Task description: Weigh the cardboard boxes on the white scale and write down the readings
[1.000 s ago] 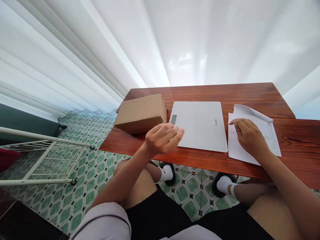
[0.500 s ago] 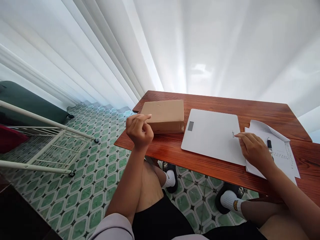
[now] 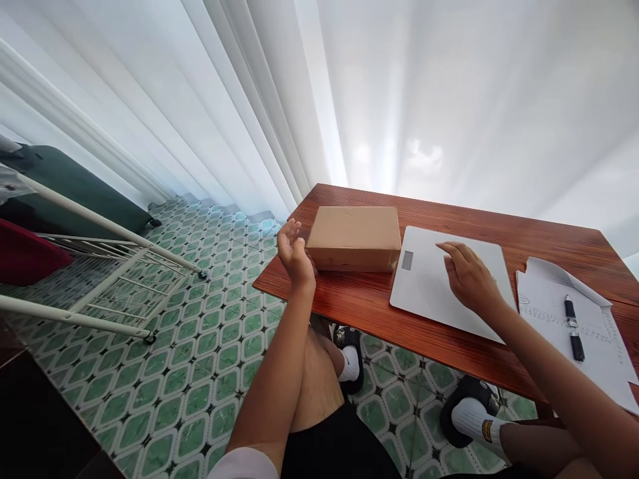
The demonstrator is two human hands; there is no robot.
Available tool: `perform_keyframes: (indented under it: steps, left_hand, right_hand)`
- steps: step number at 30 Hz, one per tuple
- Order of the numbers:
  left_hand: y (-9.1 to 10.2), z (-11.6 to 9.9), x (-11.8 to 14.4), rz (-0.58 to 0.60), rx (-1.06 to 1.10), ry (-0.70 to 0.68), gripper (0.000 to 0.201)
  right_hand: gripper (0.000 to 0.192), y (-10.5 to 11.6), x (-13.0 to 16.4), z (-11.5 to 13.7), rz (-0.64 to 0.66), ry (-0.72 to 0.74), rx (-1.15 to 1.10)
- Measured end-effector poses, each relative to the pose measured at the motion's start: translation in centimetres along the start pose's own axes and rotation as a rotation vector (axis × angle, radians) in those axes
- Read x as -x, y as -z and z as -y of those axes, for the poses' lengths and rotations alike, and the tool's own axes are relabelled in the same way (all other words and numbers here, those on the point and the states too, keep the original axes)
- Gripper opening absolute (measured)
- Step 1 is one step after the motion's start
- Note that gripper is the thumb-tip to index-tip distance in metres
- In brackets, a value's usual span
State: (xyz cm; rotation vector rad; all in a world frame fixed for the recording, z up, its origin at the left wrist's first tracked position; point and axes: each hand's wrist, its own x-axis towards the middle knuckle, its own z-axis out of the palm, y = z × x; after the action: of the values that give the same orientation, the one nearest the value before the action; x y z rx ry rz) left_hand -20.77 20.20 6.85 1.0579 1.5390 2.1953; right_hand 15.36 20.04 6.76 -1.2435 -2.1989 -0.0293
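A brown cardboard box (image 3: pixel 355 229) lies on the left part of the wooden table. Close to its left side is my left hand (image 3: pixel 295 256), fingers loosely curled and apart, holding nothing; whether it touches the box I cannot tell. To the right of the box lies a flat white scale (image 3: pixel 424 279) with a small grey display (image 3: pixel 407 261) near its left edge. Over the scale's middle hovers my right hand (image 3: pixel 468 274), fingers extended towards the box, with nothing in it.
White sheets of paper (image 3: pixel 544 313) with writing lie right of the scale, a black pen (image 3: pixel 574 329) on them. The wooden table (image 3: pixel 349 293) ends at the left beside a tiled floor (image 3: pixel 214 359). A white wheeled rack (image 3: pixel 114 279) stands further left; white curtains (image 3: pixel 349 86) hang behind.
My right hand has moved left from the scale's right edge to above its middle. The left hand has opened from a curled pose and come to the box's left side. The view has shifted left.
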Motion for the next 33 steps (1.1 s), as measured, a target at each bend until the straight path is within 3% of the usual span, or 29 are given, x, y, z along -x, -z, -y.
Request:
perform_keyframes:
  steps: [6,11,18,26,33]
  left_hand:
    - [0.0,-0.1,0.1,0.065,0.077,0.264,0.056]
    - [-0.2,-0.7,0.5,0.124,0.081,0.381,0.057]
    - [-0.6,-1.8,1.3,0.191,0.07,0.44,0.053]
    - [-0.9,-2.4,1.6,0.185,0.025,0.496,0.054]
    - [-1.2,-2.2,1.6,0.139,0.049,0.526,0.053]
  right_hand:
    - [0.058,-3.3,-4.1,3.7,-0.008,-0.313,-0.426]
    - [0.073,-5.7,-6.1,5.2,0.069,-0.614,-0.787]
    - [0.083,-6.0,-6.5,7.2,0.12,-0.651,-0.774]
    - [0.061,-6.2,-6.6,8.2,0.111,-0.578,-0.78]
    - [0.055,-6.3,-6.7,8.5,0.099,-0.55,-0.806]
